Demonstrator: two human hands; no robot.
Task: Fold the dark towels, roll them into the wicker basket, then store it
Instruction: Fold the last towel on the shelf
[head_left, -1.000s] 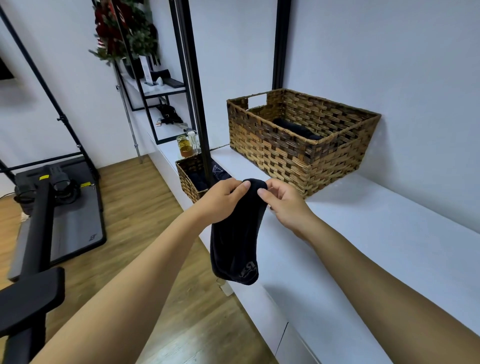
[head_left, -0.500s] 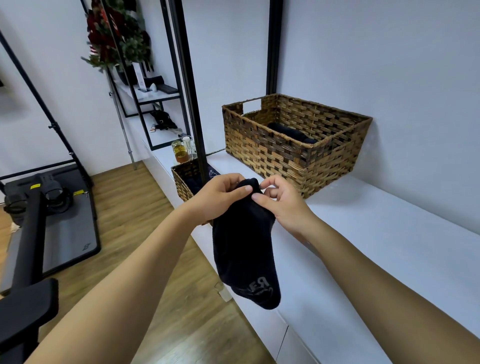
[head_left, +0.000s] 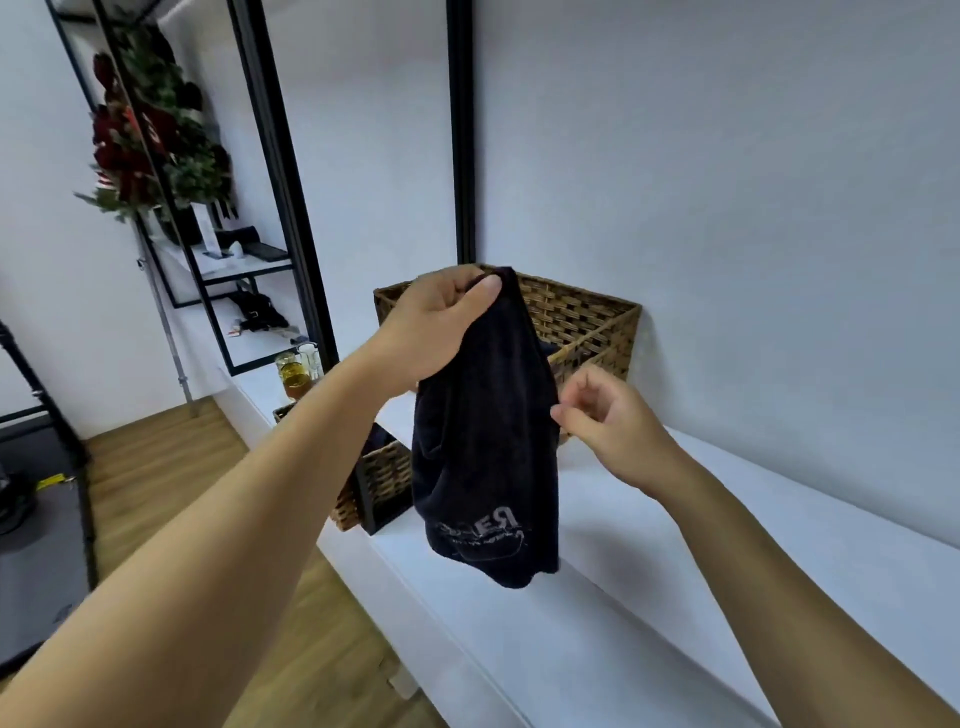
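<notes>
Since a second ago I've lifted the towel higher; it hangs long-axis down in front of the basket, over the shelf. My left hand grips its top corner. My right hand, fingers curled, touches the right edge; whether it pinches, I cannot tell. Pale mirrored lettering, only "ER" readable.

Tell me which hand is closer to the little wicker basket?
Left. The left hand grips the dark towel top, above the small brown wicker basket. The right hand pinches the towel's far edge, farther away.
</notes>
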